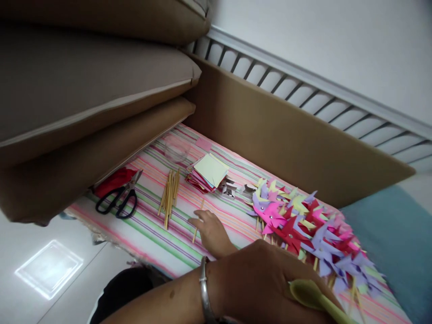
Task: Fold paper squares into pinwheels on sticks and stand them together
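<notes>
My left hand (259, 281), with a metal bangle on its wrist, fills the foreground. It is closed round a yellow-green plastic handle (312, 296) that sticks out to the lower right. Farther off, my right hand (212, 230) rests on the striped cloth (148, 234), fingertips closed on a single wooden stick (199, 219). A bundle of wooden sticks (169, 195) lies just left of that hand. A stack of coloured paper squares (209, 173) sits beyond it. A heap of finished paper pinwheels (303, 229) in pink, red, purple and yellow lies to the right.
Black-handled scissors (119, 201) lie by red paper (114, 180) at the cloth's left end. A clear bowl (176, 150) and small metal bits (232, 188) are near the paper stack. Brown cushions (84, 90), a cardboard panel (286, 135) and a white tiled floor (47, 270) surround the cloth.
</notes>
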Available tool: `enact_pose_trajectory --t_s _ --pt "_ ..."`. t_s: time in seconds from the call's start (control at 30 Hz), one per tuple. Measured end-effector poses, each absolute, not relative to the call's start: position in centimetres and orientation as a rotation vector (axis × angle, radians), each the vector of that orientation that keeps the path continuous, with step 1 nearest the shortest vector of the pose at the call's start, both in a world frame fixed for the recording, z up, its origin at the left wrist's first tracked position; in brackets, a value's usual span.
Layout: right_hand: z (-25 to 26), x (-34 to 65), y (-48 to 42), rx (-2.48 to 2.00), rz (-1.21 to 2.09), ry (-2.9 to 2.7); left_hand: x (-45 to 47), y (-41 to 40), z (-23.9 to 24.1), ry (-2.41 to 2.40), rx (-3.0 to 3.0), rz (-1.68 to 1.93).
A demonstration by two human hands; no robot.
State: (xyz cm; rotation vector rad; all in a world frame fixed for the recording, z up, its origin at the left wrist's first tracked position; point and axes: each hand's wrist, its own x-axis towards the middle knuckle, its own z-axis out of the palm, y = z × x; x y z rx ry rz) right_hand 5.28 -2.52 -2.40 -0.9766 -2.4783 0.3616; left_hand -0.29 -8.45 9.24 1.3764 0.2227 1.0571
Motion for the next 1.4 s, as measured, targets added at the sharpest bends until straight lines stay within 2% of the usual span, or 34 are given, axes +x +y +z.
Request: enact_pose_trajectory --t_s 0.2,0.23,0.3,0.4,0.53,0.67,0.8,1.03,1.4 --pt "-2.6 5.8 -0.8 -0.813 0.039 -2.931 -0.2 -8.2 9.0 0.256 1.406 1.054" --pt "-2.5 5.8 -0.6 -0.809 0.089 -2.927 -0.2 -8.2 9.1 0.289 1.421 1.047" --pt "-2.1 6.2 -0.4 -0.861 0.406 -2.773 -0.3 -8.0 9.4 0.339 1.445 1.036" --pt "-0.8 7.7 -0.2 -1.027 0.854 -2.315 -0.5 -7.3 10.1 0.397 1.43 1.058" --pt "1.9 11.6 -0.4 -1.12 0.987 -1.891 -1.4 -5.7 10.2 0.503 1.376 1.091" --pt "3.4 15.0 -1.4 -1.125 1.15 -1.384 -2.2 -3.1 8.1 0.707 1.39 1.112" --pt "3.5 16.2 -1.7 -1.148 1.186 -1.103 -2.1 -0.8 5.7 0.824 1.549 1.086" --pt "3.8 17.3 -1.2 -1.16 1.185 -1.159 -0.4 0.3 4.5 0.839 1.697 1.075" --pt "4.2 18.1 -1.5 -1.085 1.204 -1.223 1.5 0.4 4.5 0.719 1.836 1.335"
